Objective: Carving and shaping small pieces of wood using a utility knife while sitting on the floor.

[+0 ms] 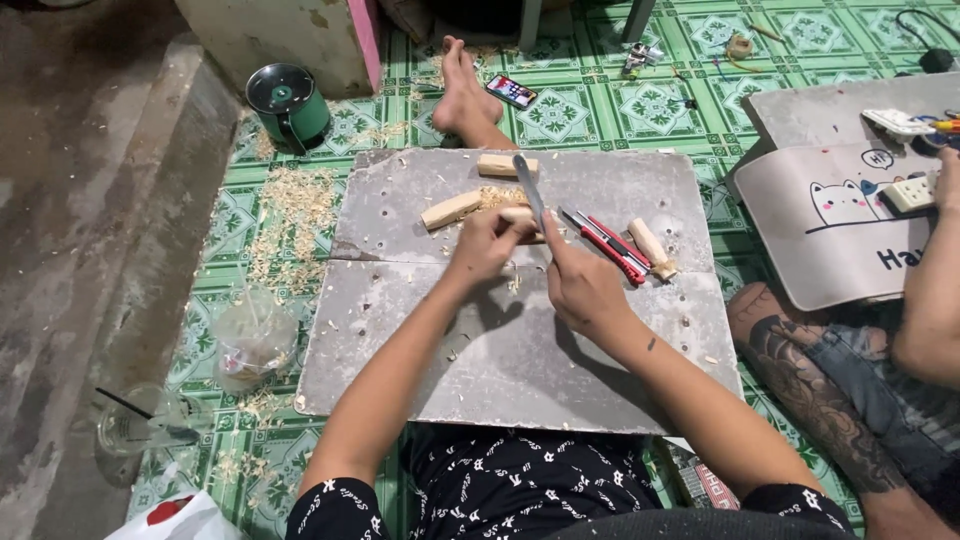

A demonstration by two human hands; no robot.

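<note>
- Fingers of the left hand (487,243) were curled tight round a small wooden piece (521,216), pinning it on the grey board (520,350) near the board's far middle.
- The right hand (583,285) was clenched on a long knife (529,190), whose blade rose past the wood toward the far edge; the handle was buried in the fist, so how it sat there could not be told.
- Just beyond the hands lay two wooden blocks: one tilted (451,209), one flat (507,165), with pale shavings between them.
- Beside the right hand lay red utility knives (612,246) and a short wooden peg (652,247).
- Off the board, a green round tin (289,102) stood on the tiled floor, a phone (511,91) lay near a bare foot (461,90), and a plastic cup (254,335) sat left.
- At the right, perhaps working on a white socket strip (910,192), was another person's arm (930,290).
</note>
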